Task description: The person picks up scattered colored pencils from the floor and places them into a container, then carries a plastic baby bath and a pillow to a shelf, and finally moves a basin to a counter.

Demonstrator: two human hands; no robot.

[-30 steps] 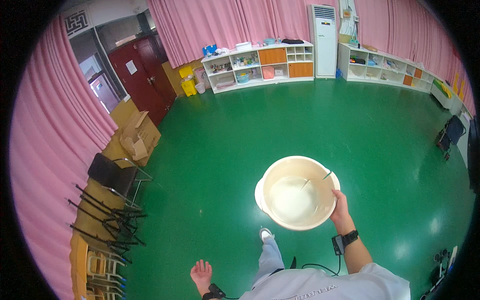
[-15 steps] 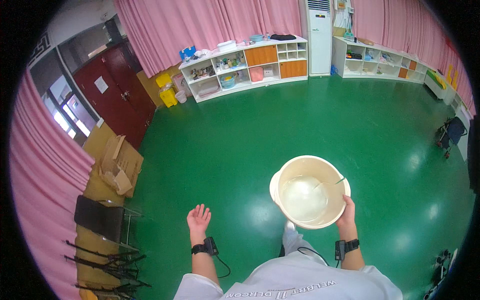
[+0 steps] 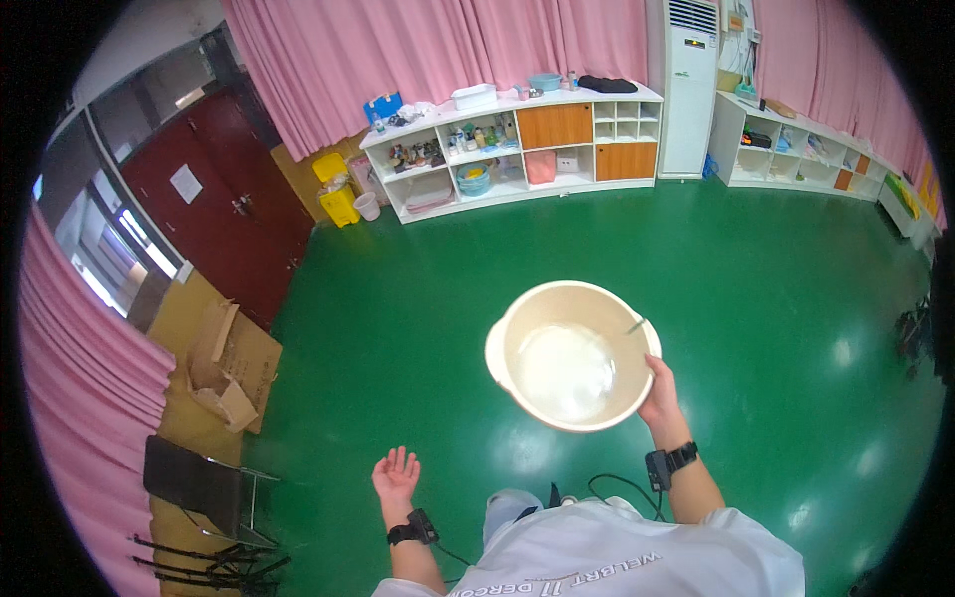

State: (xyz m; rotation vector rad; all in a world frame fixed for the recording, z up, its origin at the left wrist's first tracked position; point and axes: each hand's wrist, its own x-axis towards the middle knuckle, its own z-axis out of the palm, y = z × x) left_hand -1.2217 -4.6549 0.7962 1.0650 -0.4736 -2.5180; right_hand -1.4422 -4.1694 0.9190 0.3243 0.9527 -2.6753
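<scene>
A cream plastic basin [image 3: 504,383] with clear water in the bottom hangs over the floor in front of me, slightly tilted. My right hand [image 3: 659,391] grips its right rim, thumb on the inside edge, with the fingers partly hidden behind the wall. Close to that rim, a thin green stick-like thing [image 3: 637,325] leans inside the basin; its kind I cannot make out. My left hand [image 3: 397,474] is off to the lower left, palm up with fingers apart, touching nothing.
Ahead stand white shelves [image 3: 477,214] with small items and a tall white air conditioner [image 3: 688,99]. On the left are a red double door [image 3: 224,199], yellow pedal bin [image 3: 339,206], flattened cardboard box [image 3: 254,363] and black chair [image 3: 194,483]. The floor [image 3: 398,328] is green.
The shelves and door appear larger and nearer as I walk forward. The basin, in my right hand, has shifted left and up in the picture. My left hand sits a little lower.
</scene>
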